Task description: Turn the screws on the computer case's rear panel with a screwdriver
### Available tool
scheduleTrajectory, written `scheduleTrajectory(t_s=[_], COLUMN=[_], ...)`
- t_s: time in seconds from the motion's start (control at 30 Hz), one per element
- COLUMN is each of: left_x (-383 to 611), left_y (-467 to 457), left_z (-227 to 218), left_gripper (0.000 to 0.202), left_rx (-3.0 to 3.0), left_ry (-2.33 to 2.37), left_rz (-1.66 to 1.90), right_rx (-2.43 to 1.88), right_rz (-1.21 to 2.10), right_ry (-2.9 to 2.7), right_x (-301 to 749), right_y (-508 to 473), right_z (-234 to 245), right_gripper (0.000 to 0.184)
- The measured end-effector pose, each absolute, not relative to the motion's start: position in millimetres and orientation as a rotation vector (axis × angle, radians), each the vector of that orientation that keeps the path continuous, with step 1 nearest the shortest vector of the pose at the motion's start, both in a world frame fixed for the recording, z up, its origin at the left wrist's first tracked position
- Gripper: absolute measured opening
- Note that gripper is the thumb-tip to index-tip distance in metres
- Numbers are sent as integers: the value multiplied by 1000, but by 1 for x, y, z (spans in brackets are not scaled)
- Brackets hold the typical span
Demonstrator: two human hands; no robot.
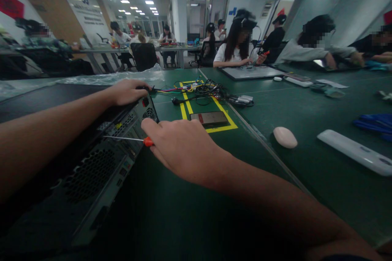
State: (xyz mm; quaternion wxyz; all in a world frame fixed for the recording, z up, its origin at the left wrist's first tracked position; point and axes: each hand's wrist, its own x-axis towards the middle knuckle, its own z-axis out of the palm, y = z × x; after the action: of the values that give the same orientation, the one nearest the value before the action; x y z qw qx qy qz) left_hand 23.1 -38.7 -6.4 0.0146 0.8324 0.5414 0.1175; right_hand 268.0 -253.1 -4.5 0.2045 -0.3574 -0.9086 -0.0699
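A black desktop computer case (101, 163) lies on its side on the green table (196, 212), rear panel toward me. My right hand (183, 147) is closed round a red-handled screwdriver (131, 139), its thin shaft pointing left at the rear panel. My left hand (128, 91) rests curled over the case's far top corner, gripping its edge.
A tangle of coloured cables (208, 89) and a dark flat drive (210, 119) lie in a yellow-taped square. A white mouse (284, 137) and white keyboard (355, 153) lie to the right. Several other people work at tables beyond. Clear plastic wrap (116, 76) lies at the back left.
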Motion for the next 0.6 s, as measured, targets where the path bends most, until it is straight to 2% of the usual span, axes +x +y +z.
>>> scheduleTrajectory(t_s=[0.6], left_x=[23], left_y=[-39], left_z=[-7], left_gripper=[68], left_rx=[2582], left_ry=[1672], left_rz=[382], right_rx=[-1045], right_rz=[-216], right_ry=[-2518], right_x=[266], right_y=[-255], right_z=[0], right_gripper=[16])
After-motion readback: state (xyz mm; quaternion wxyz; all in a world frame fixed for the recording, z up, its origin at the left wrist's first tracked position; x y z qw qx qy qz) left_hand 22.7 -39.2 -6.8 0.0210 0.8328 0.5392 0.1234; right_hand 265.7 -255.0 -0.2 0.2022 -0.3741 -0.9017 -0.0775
